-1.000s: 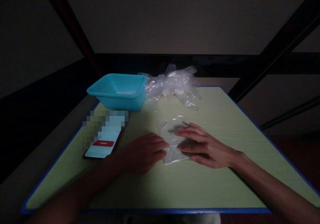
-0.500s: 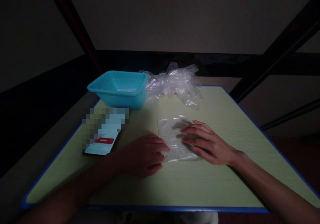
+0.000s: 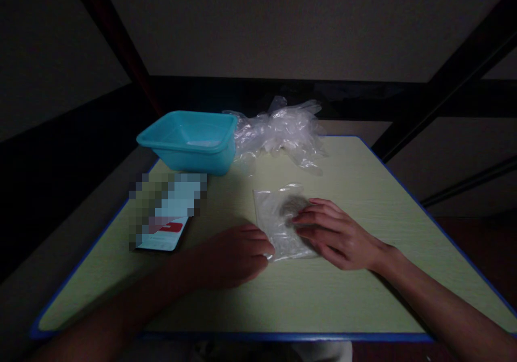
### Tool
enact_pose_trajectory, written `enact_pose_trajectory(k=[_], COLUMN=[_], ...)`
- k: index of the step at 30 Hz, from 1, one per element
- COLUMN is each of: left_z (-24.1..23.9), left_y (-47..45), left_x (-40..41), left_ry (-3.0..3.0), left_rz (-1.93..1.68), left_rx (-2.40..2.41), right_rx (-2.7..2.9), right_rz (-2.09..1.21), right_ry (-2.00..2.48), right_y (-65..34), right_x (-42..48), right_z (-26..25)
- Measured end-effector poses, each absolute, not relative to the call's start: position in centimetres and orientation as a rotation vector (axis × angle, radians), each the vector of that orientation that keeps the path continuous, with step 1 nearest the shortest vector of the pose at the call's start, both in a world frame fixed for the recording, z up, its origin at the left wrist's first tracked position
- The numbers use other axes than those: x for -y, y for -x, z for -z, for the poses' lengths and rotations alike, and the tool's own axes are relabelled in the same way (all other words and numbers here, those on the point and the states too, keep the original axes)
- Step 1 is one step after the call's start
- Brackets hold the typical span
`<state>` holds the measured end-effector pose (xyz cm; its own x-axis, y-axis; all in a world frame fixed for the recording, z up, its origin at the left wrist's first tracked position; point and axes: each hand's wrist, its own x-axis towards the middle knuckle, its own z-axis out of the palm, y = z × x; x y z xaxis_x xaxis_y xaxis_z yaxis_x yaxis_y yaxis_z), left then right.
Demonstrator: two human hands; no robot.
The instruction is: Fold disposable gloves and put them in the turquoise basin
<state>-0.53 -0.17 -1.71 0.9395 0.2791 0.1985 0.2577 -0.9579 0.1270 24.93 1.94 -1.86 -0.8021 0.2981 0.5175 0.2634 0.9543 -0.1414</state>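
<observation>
A small clear plastic bag lies flat on the pale green table in front of me. My left hand rests on the table with curled fingers whose tips press on the bag's near left corner. My right hand lies on the bag's right half, fingers stretched out flat and close together. A greyish patch shows inside the bag just beyond my right fingertips.
A turquoise plastic tub stands at the table's far left. Beside it lies a heap of crumpled clear plastic bags. A phone with a lit screen lies on the left. The table has a blue rim; dark beams cross behind.
My right hand has slid over the bag, first outward to the right, then a little back, smoothing it flat. My left hand has stayed at the bag's near left corner.
</observation>
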Motion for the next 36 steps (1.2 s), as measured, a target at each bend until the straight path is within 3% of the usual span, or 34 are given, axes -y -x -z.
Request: enact_pose_trajectory(k=[36], left_z=[1.6], left_y=[0.4], left_x=[0.4], left_ry=[-2.989], left_rz=[-0.295], left_rx=[-0.421], right_rx=[2.56], right_rz=[-0.148], right_ry=[0.476], right_y=[-22.2], right_x=[0.3], right_z=[2.2])
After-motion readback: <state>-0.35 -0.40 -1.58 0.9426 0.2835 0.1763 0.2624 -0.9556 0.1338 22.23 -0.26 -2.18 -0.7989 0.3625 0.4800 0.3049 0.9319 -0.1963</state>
